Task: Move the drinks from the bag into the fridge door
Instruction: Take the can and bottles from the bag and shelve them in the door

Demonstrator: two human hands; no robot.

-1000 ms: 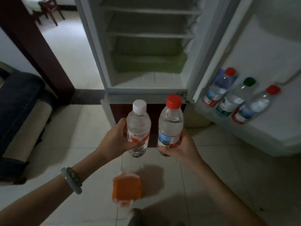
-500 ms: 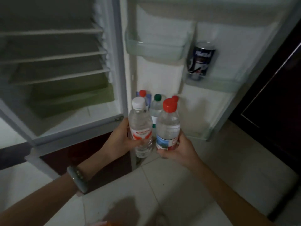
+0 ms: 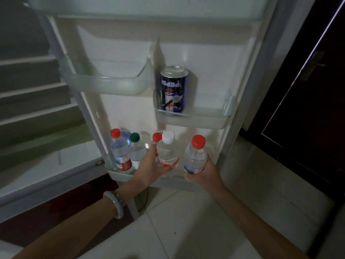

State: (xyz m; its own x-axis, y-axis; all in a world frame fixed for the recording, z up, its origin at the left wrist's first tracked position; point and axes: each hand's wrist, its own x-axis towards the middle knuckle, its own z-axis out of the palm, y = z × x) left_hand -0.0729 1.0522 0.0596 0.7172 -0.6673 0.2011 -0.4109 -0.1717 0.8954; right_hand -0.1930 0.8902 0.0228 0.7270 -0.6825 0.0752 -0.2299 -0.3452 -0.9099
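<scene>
My left hand (image 3: pixel 149 168) grips a clear water bottle with a white cap (image 3: pixel 168 152), held upright over the bottom shelf of the fridge door (image 3: pixel 119 174). My right hand (image 3: pixel 202 173) grips a clear water bottle with a red cap (image 3: pixel 195 156) just to its right, at the same shelf. Three bottles stand in that shelf: a red-capped one (image 3: pixel 120 150), a green-capped one (image 3: pixel 137 149), and another red cap (image 3: pixel 156 137) showing behind my left hand. The bag is out of view.
A blue Pepsi can (image 3: pixel 173 88) stands in the right middle door shelf (image 3: pixel 205 120). A clear upper left door shelf (image 3: pixel 104 85) holds nothing. The fridge's inner shelves (image 3: pixel 37 90) are at left. A dark wooden door (image 3: pixel 308 109) stands at right. Pale floor tiles (image 3: pixel 186 230) lie below.
Both hands have carried their bottles forward to the bottom door shelf. My view has turned from the fridge interior to the door, and the orange bag has left the frame.
</scene>
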